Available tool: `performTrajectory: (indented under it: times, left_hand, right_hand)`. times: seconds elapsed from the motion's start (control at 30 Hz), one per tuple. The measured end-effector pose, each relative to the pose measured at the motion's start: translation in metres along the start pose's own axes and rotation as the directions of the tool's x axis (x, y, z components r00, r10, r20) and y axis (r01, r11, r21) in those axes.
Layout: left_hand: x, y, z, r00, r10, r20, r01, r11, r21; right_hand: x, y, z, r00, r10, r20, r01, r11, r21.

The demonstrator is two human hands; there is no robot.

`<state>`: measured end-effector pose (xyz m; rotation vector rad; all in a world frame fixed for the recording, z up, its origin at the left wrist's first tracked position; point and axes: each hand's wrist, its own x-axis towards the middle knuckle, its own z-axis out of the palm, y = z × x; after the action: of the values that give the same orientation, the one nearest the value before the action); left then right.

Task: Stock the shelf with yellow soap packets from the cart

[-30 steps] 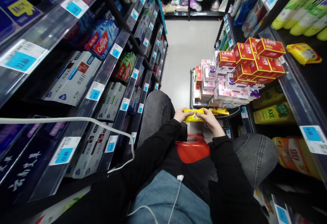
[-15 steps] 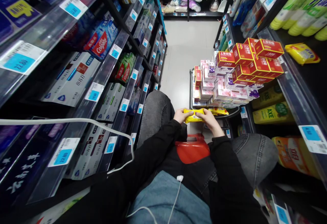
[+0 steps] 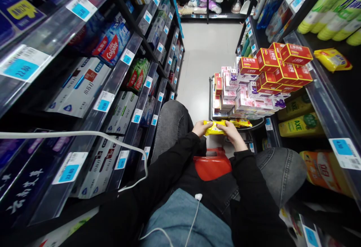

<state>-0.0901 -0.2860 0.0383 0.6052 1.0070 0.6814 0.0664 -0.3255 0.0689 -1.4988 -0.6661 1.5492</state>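
Fingers of left hand [image 3: 199,128] and right hand [image 3: 231,132] closed on opposite ends of yellow packet [image 3: 214,128], near side of box stack [image 3: 244,97]. Probably light, slick wrapper, firmish inside; pinch ends, don't squeeze hard. More yellow packaging [image 3: 241,123] at stack's near edge.

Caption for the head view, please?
Left hand and right hand hold a yellow packet near stacked boxes.

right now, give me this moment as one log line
left hand: holding yellow plastic-wrapped packet | right hand: holding same packet | red rectangular boxes: stacked on pink-and-white boxes
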Motion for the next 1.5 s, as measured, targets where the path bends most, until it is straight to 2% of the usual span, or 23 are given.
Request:
performTrajectory:
  times: [0.57,1.13,1.5]
  left_hand:
    - [-0.002,0.001,0.002,0.999,-0.012,-0.047,0.012,1.0,0.008]
    - [0.002,-0.003,-0.002,0.999,0.003,-0.048,0.001,0.997,0.073]
    - [0.001,-0.003,-0.001,0.999,-0.02,-0.041,0.021,0.999,0.044]
  right_hand:
    - [0.004,0.006,-0.003,1.0,0.012,0.011,-0.012,1.0,-0.007]
    - [0.003,0.004,-0.002,0.999,0.051,0.015,-0.051,0.998,-0.022]
    - [0.008,0.011,-0.004,1.0,0.015,0.018,-0.014,0.999,-0.04]
